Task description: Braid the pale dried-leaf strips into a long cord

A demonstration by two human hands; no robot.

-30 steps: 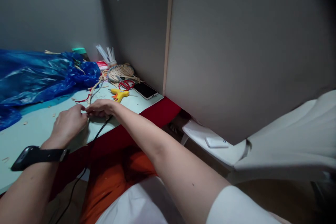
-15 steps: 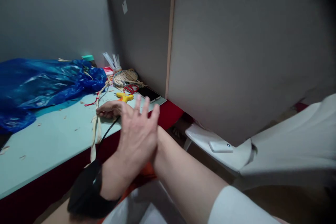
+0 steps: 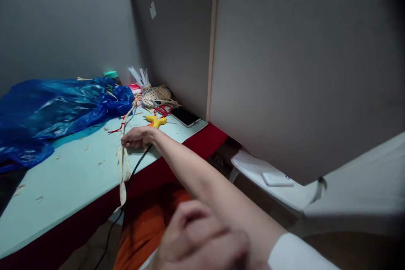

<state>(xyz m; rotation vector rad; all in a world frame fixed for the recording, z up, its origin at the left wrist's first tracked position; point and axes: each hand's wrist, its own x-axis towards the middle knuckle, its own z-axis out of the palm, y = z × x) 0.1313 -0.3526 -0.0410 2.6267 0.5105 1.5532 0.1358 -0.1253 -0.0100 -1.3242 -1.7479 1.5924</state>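
My right hand (image 3: 136, 137) reaches over the table from the right, its fingers pinched around a pale braided cord of flat plant-fibre strips (image 3: 123, 164). Loose ends dangle below the pinch past the table's front edge; the braided part runs back toward the table's far corner. My left hand (image 3: 202, 236), slightly blurred, is at the bottom, close to my right forearm, with its fingers curled in. Nothing shows in it, and its palm is hidden. Just behind my right hand lies a yellow glue gun (image 3: 155, 121). A black cable (image 3: 139, 161) passes beneath my right wrist.
On the pale table (image 3: 72, 185) lie a blue plastic bag (image 3: 63, 114), red-handled scissors (image 3: 163, 111), a phone (image 3: 185, 116), a woven basket (image 3: 157, 96) and a cup of glue sticks (image 3: 144, 80). A white chair (image 3: 253, 171) holds a white phone (image 3: 277, 179). Grey panels stand behind.
My left hand has dropped from in front of my right wrist toward the bottom right, and its spread fingers have curled in. My right hand keeps its pinch on the braid. The view has shifted slightly.
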